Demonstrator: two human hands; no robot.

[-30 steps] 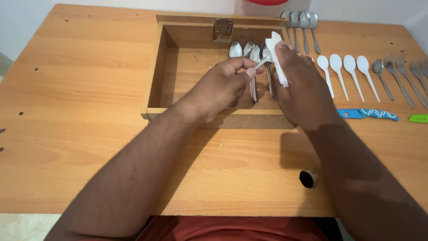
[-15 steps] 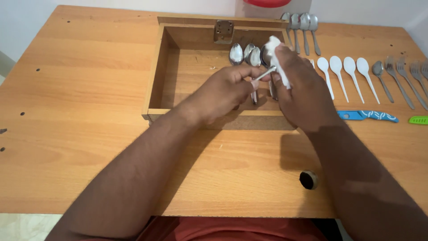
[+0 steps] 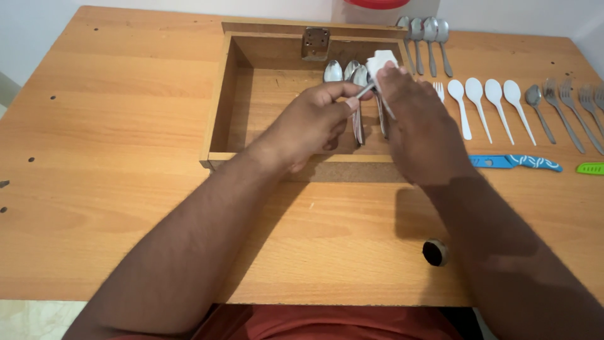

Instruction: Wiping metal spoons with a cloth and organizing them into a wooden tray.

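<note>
Presently we log, over the open shallow wooden box on the light wooden desk, our left hand with its grip narrowed to a pinch on the thin handle of a steel spoon, thumb and forefinger at the stem so the far end is left free. Our right hand is closed about a small folded white cloth, which wraps that far end; the spoon's bowl is hidden in the cloth, so we judge, not see, that it is being wiped. The spoon sits raised above the box's right half, held at a slant between the two hands. Beneath it, a row of polished steel spoons lies on the box floor, bowls toward the far wall by the metal hasp, handles toward us, seemingly laid side by side for order. To the right on the desk: four steel spoons at the far edge; four white plastic spoons set parallel; a group of steel forks; a blue-handled knife; a green object cut by the frame edge. A small dark round object lies near our right forearm.
</note>
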